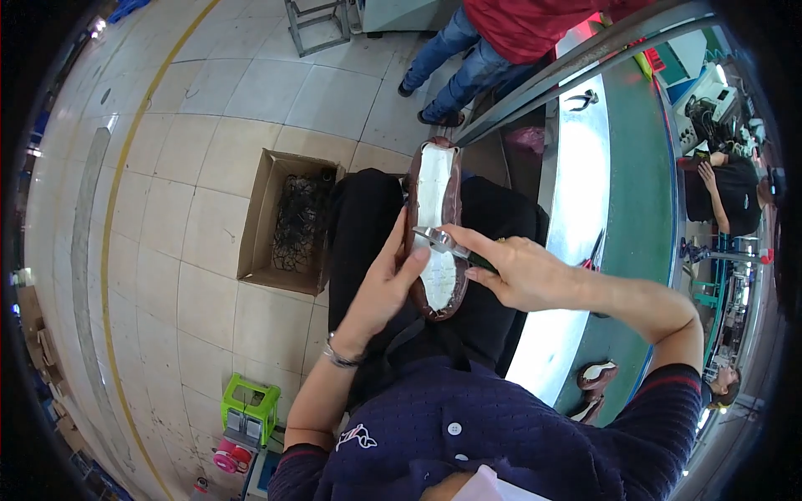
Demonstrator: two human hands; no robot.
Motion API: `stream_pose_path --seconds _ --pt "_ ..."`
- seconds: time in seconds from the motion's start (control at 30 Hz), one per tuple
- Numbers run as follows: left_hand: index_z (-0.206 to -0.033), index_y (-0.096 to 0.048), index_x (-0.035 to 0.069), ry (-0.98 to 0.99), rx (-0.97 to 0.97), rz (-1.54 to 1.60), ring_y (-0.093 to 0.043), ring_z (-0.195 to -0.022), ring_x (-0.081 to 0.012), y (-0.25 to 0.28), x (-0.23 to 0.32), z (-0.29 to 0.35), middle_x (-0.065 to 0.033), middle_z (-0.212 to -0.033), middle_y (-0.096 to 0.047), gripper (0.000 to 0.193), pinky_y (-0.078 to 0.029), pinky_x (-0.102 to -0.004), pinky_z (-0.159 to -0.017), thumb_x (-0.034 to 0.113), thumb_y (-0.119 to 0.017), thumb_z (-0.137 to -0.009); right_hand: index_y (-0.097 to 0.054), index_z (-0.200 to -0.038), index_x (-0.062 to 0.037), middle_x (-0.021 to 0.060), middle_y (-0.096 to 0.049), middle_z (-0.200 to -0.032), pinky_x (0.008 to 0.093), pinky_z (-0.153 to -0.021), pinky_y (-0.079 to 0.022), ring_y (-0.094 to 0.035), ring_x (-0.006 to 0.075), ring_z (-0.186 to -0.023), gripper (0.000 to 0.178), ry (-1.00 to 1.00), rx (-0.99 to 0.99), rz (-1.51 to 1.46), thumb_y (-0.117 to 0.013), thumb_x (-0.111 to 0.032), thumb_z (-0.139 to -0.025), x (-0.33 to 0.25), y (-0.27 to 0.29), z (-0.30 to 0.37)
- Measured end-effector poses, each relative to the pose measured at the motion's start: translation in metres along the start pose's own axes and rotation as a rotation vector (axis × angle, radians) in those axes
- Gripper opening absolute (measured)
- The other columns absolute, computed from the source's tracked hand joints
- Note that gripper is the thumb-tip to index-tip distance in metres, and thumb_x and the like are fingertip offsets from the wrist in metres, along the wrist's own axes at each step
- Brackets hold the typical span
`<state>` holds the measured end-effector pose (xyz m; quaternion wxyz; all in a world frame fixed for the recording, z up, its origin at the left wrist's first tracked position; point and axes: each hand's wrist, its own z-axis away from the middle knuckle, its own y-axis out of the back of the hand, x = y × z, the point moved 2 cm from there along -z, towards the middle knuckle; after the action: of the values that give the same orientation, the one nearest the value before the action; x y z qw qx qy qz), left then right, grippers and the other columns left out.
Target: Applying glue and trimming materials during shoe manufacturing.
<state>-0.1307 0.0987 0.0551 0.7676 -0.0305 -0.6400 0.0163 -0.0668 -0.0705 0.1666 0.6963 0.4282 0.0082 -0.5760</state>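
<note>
Brown and white, the lasted shoe (433, 196) lies sole-up over my black trousers (505, 213) at the centre of the frame, my left hand (387, 290) half open around its left side, with the thumb on the white insole (439, 280). Right of centre, my right hand (532, 271) is curled closed round 1 pair of pincers (435, 237), whose metal head is at the insole, though I cannot tell whether it grips anything. Left of centre, 1 cardboard box (253, 221) holds dark, tangled scraps (296, 219), and 2 brown shoes (596, 377) lie on the green belt (637, 192) at lower right.
</note>
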Motion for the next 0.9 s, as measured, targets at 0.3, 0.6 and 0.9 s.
stream_pose_path --seconds 0.3,0.6,0.9 --pt "-0.153 -0.018 0.018 0.364 -0.253 0.925 -0.041 -0.129 -0.0154 -0.012 -0.004 -0.049 -0.0014 -0.146 -0.038 0.07 -0.033 -0.0313 -0.106 0.034 -0.055 -0.096 -0.022 -0.147 -0.0122 0.0175 -0.062 -0.065 0.0424 -0.049 -0.05 -0.061 0.0349 -0.051 0.067 0.248 0.289 0.027 -0.057 -0.008 -0.09 0.024 -0.024 0.001" --pt "-0.153 -0.016 0.013 0.29 -0.168 0.687 -0.043 -0.125 -0.015 -0.01 -0.004 -0.05 -0.0054 -0.142 -0.041 0.075 -0.036 -0.0305 -0.104 0.031 -0.059 -0.094 -0.044 -0.138 -0.0137 0.0196 -0.064 -0.072 0.0453 -0.06 -0.052 -0.065 0.0378 -0.065 0.05 0.333 0.155 0.429 -0.058 -0.02 -0.091 -0.023 0.075 -0.004" --pt "-0.151 -0.022 0.016 0.295 -0.182 0.689 -0.048 -0.119 -0.0133 -0.006 -0.007 -0.06 -0.0033 -0.137 -0.047 0.068 -0.04 -0.0279 -0.099 0.026 -0.058 -0.094 -0.028 -0.148 -0.0202 0.0154 -0.059 -0.066 0.0404 -0.06 -0.05 -0.061 0.0349 -0.06 0.061 0.272 0.224 0.71 -0.055 -0.021 -0.094 -0.005 0.095 -0.053"
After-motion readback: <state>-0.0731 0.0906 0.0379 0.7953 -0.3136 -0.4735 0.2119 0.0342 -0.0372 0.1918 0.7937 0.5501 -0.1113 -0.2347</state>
